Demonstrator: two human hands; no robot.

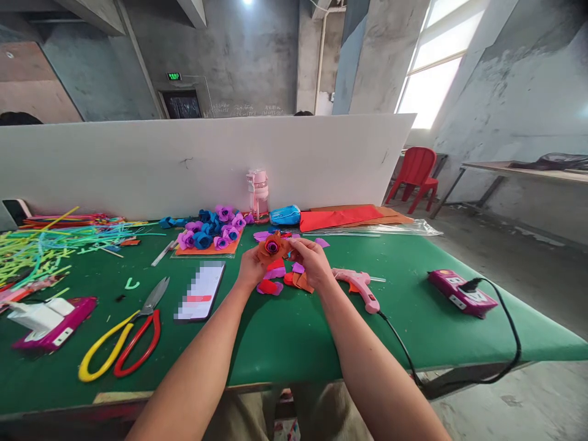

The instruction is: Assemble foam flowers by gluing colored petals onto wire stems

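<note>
Between my hands is an orange-brown paper flower (272,245) with a dark purple centre, held up over the table. My left hand (252,264) grips it from the left and below. The fingers of my right hand (311,260) are pinched at its right edge, on what looks like an orange petal. Loose red, purple and orange paper petals (270,286) lie beneath the hands. Just right of my right hand, a pink hot glue gun (361,285) rests on the green table (285,352).
Scissors (142,324) and a phone (202,291) lie left. Finished purple and blue flowers (214,226) sit behind, near a pink bottle (258,193) and red paper (340,216). Coloured stems (41,251) fill the far left. The glue gun's cord runs towards a power strip (462,293).
</note>
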